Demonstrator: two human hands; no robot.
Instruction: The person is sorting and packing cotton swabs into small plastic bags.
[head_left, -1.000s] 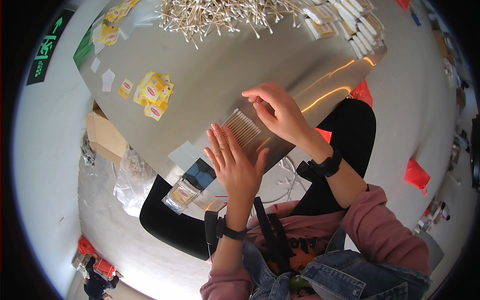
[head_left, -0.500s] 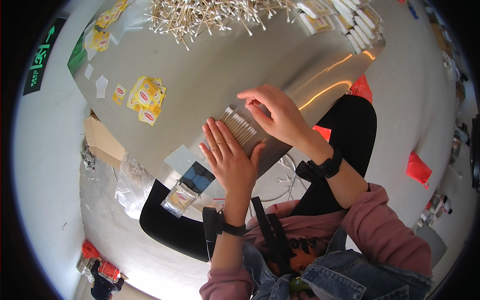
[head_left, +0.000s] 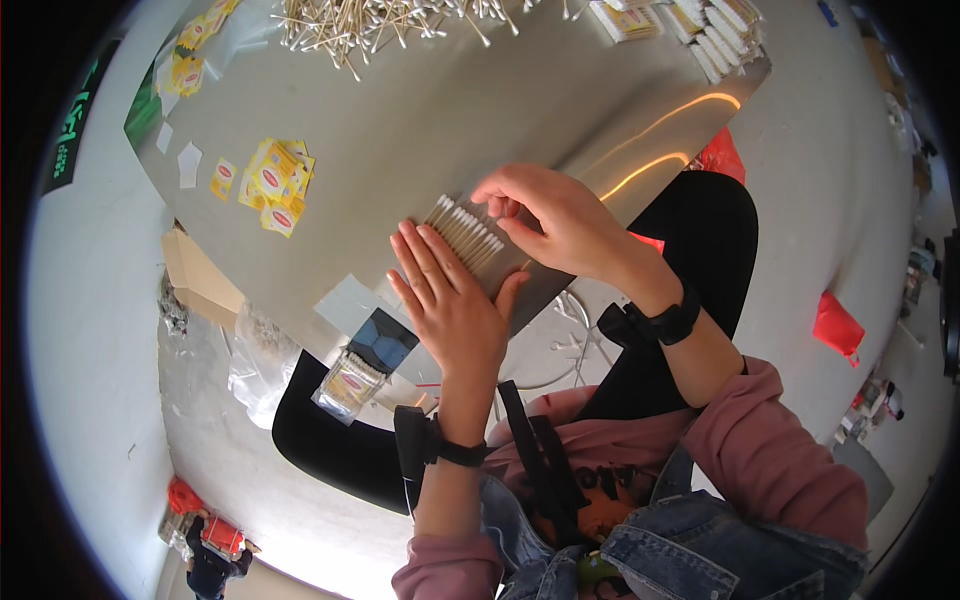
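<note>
The left hand (head_left: 450, 305) lies flat, fingers together, as a stop beside the neat row of white-tipped cotton swabs (head_left: 466, 236) on the grey tabletop (head_left: 420, 130), while the right hand (head_left: 555, 220), fingers curled onto the far ends, squares them.

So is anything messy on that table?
Yes. The cotton swabs at the table's far edge lie in a loose, crisscrossed heap, unlike the neat row of swabs between the left hand and right hand.
</note>
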